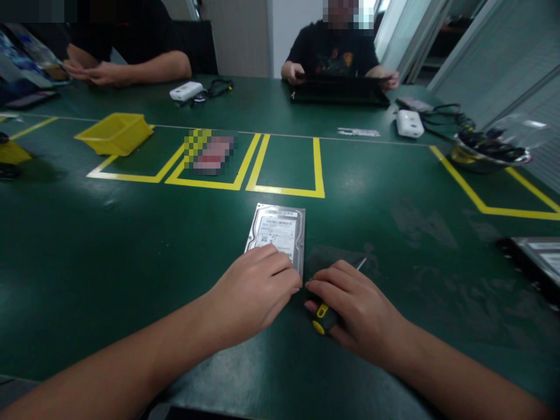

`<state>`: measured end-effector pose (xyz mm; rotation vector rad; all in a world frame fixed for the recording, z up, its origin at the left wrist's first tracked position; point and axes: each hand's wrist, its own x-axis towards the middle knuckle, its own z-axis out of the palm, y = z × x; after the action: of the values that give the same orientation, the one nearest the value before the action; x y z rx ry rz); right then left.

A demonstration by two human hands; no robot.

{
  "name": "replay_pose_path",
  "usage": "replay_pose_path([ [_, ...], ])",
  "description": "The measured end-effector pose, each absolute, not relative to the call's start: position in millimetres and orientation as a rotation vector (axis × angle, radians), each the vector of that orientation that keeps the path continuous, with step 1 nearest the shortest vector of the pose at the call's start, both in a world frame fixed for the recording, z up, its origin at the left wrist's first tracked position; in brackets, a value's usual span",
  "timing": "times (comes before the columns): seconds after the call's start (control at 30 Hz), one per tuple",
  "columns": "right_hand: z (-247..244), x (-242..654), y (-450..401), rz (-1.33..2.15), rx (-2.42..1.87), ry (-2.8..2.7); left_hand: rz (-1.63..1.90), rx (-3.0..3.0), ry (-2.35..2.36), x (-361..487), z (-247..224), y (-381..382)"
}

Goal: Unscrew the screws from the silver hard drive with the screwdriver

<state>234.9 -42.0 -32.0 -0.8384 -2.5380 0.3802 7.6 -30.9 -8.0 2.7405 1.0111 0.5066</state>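
Note:
A silver hard drive [277, 224] with a white label lies flat on the green table [166, 251], in front of me. My left hand [258, 283] rests over its near end, fingers curled around that part and hiding it. Just to the right, my right hand [350, 300] is wrapped round a screwdriver [322, 319] with a black and yellow handle. The handle's end sticks out toward the lower left, and the metal shaft shows beyond the knuckles, pointing up and right. The fingertips of my right hand are near the drive's lower right corner.
Yellow tape outlines cross the table, with a yellow bin [116, 134] at the left. A bowl of dark parts [490, 149] stands at the back right, and another drive [538, 262] at the right edge. Two people sit opposite; one holds a black tray-like object [341, 90].

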Motion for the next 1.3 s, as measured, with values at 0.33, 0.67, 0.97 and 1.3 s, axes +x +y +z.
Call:
replay_pose_path([
  [0.33,-32.3,234.9,-41.1,0.362,-0.845,-2.536,0.497,2.742,1.01,7.6,-8.3,-31.0],
  [0.67,-33.7,234.6,-40.8,0.341,-0.845,-2.56,0.448,2.744,1.006,7.2,-7.5,-30.9],
  [0.97,-33.0,233.3,-39.8,0.328,-0.858,-2.563,0.277,2.762,1.028,7.5,-6.1,-30.5],
  [1.3,-33.1,234.0,-40.4,0.343,-0.87,-2.563,0.268,2.764,1.031,7.9,-5.9,-31.5],
])
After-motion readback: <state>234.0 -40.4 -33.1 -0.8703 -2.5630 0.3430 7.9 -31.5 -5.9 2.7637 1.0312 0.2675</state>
